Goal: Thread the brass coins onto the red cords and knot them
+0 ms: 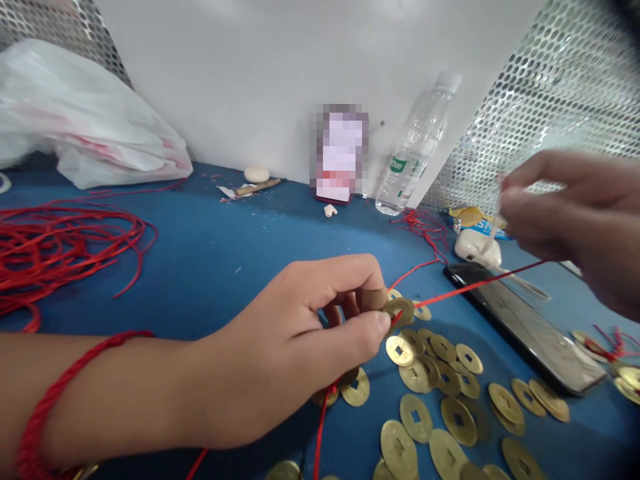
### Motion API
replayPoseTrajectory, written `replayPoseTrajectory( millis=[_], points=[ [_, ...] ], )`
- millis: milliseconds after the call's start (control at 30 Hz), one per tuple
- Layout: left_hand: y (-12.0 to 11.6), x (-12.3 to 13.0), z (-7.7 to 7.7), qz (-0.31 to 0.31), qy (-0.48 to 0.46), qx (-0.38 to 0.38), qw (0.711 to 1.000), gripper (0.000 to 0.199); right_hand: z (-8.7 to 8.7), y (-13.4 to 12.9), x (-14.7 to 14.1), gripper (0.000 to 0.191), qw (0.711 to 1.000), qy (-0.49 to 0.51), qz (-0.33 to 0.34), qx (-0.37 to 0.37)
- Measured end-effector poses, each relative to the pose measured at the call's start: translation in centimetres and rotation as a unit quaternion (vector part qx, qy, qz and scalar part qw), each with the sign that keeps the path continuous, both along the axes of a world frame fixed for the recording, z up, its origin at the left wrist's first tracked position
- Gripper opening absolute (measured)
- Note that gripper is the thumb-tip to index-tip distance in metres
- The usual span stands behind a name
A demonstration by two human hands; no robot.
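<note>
My left hand (320, 327) pinches a brass coin (403, 310) with a square hole between thumb and forefinger. A red cord (480, 283) passes through the coin and runs taut up to my right hand (575, 220). That hand is raised at the right, slightly blurred, with its fingers closed on the cord; the exact grip is hidden. Below my left hand hang more red cord and a few coins, partly covered by the fingers. Loose brass coins (415, 418) lie scattered on the blue tabletop (200, 267), just right of my left hand.
A black phone (525, 327) and a white earbud case (477, 247) lie under my right hand. Behind stand a water bottle (415, 147) and a propped-up phone (341, 157). A red cord pile (65, 247) and a white plastic bag (90, 113) occupy the left.
</note>
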State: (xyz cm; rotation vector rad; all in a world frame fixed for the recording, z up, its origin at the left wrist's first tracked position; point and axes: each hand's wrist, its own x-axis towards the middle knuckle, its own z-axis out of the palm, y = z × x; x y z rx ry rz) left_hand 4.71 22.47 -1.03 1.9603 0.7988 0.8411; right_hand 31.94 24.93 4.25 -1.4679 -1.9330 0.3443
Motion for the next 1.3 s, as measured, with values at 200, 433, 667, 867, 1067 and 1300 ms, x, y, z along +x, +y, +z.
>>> replayPoseTrajectory(
  millis=[200, 433, 667, 867, 1067, 1300],
  points=[
    [-0.1, -0.1, 0.0, -0.033, 0.024, 0.024, 0.999, 0.019, -2.7, -1.6, -0.9, 0.017, 0.916, -0.350, 0.108, -0.163],
    [-0.1, -0.4, 0.3, -0.081, 0.044, 0.010, 0.996, 0.016, -2.4, 0.7, -0.1, 0.028, 0.909, -0.411, 0.041, -0.052],
    [-0.2, -0.2, 0.3, -0.078, 0.017, -0.032, 0.996, 0.014, -4.9, 3.1, 1.1, 0.035, 0.904, -0.402, 0.137, 0.057],
    [-0.1, -0.2, 0.4, -0.068, 0.022, -0.034, 0.997, 0.014, -3.8, 0.9, -2.2, 0.030, 0.978, -0.173, 0.109, -0.028],
    [0.0, 0.2, 0.3, -0.095, 0.068, -0.014, 0.993, 0.016, -4.1, -2.0, -6.1, 0.028, 0.954, 0.161, 0.140, -0.213],
    [0.0, 0.5, 0.2, -0.108, 0.102, 0.048, 0.988, 0.018, -4.9, -3.4, -7.3, 0.017, 0.943, 0.275, 0.127, -0.137]
  ],
)
